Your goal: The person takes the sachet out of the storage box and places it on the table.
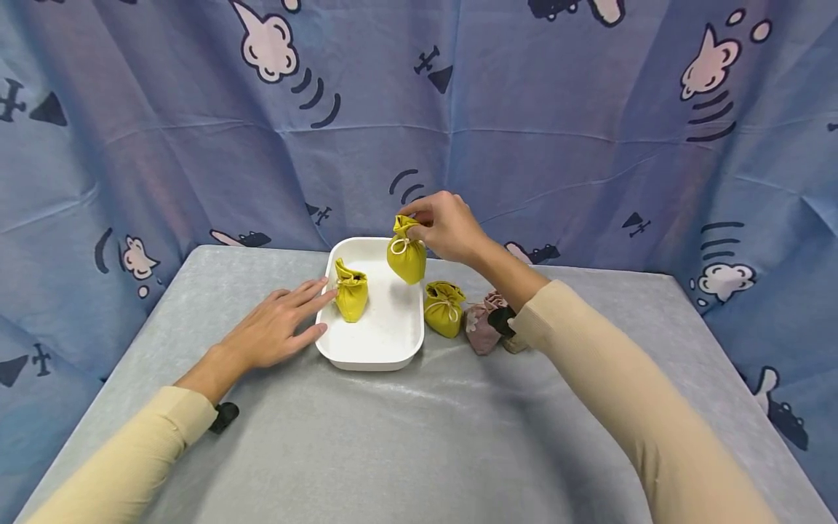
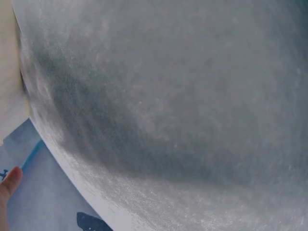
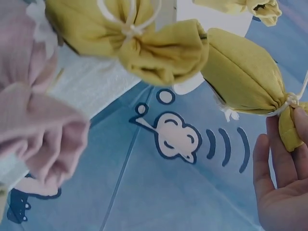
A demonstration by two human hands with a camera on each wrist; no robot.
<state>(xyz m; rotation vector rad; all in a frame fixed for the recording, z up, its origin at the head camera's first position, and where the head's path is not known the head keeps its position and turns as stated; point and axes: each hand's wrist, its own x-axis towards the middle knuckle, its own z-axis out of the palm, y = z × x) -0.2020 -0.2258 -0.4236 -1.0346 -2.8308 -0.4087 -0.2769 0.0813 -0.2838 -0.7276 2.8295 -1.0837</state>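
My right hand [image 1: 448,227] pinches a yellow drawstring pouch [image 1: 407,260] by its gathered neck, above the right side of a white tray [image 1: 369,356]. The right wrist view shows the same held pouch [image 3: 243,72] with its white cord tied in a bow. A second yellow pouch [image 1: 352,295] stands inside the tray on the left. My left hand [image 1: 275,327] lies at the tray's left rim with straight, spread fingers, the fingertips right by that pouch. In the left wrist view only a thumb [image 2: 10,182] shows at the edge.
Just right of the tray sits another yellow pouch [image 1: 444,311]. Beside it are a pink pouch [image 1: 481,329] and a beige one [image 1: 514,344], partly hidden by the right wrist and its black camera. A patterned blue curtain [image 1: 366,87] hangs behind the grey-covered table [image 1: 366,451].
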